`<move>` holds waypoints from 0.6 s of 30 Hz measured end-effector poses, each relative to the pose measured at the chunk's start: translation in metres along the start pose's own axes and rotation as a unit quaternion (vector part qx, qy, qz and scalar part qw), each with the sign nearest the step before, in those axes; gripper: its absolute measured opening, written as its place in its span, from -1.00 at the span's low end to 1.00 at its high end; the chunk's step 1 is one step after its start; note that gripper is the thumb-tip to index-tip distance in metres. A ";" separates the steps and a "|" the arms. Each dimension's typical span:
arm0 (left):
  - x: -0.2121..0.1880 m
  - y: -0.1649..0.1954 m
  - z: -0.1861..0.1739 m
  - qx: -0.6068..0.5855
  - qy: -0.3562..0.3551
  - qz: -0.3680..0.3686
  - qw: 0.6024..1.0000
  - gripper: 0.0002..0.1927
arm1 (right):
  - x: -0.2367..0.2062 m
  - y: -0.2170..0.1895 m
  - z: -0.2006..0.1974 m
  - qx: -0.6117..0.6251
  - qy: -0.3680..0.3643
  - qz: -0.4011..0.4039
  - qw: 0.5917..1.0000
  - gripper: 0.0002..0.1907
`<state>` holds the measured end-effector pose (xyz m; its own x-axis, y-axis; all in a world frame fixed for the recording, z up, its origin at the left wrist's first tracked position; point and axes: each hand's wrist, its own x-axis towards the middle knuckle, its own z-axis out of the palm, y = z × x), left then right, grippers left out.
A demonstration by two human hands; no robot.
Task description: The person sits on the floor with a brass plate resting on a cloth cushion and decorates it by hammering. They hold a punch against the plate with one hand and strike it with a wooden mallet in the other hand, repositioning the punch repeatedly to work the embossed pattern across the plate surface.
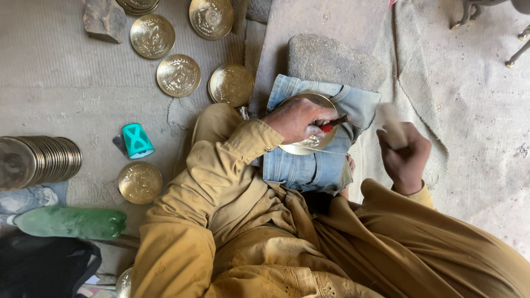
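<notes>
A round brass plate lies on a folded piece of blue denim across my lap. My left hand rests on the plate and grips a thin tool with a red handle, its tip against the metal. My right hand is raised to the right of the plate and is closed around a pale wooden mallet, which is blurred by motion.
Several engraved brass plates lie on the mat at upper left, one more by my left elbow. A stack of plates lies on its side at far left. A teal cup, a green bottle and a stone block are nearby.
</notes>
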<state>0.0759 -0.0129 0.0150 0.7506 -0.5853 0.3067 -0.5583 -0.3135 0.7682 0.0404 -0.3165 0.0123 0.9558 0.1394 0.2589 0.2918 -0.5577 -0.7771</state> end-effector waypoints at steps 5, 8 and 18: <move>0.004 -0.003 0.001 -0.006 -0.050 -0.030 0.998 -0.57 | -0.002 0.011 0.005 0.027 0.012 -0.080 0.996 -0.77; 0.004 -0.004 0.002 -0.007 -0.056 -0.034 0.998 -0.57 | -0.005 0.015 0.006 -0.087 0.003 -0.081 0.993 -0.84; 0.007 -0.002 -0.002 -0.019 -0.045 0.021 0.999 -0.45 | -0.016 0.030 0.014 0.083 0.054 -0.044 0.994 -0.85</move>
<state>0.0833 -0.0147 0.0170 0.6907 -0.6627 0.2892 -0.5742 -0.2595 0.7765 0.0347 -0.3239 -0.0227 0.9193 0.0882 0.3835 0.3850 -0.4031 -0.8302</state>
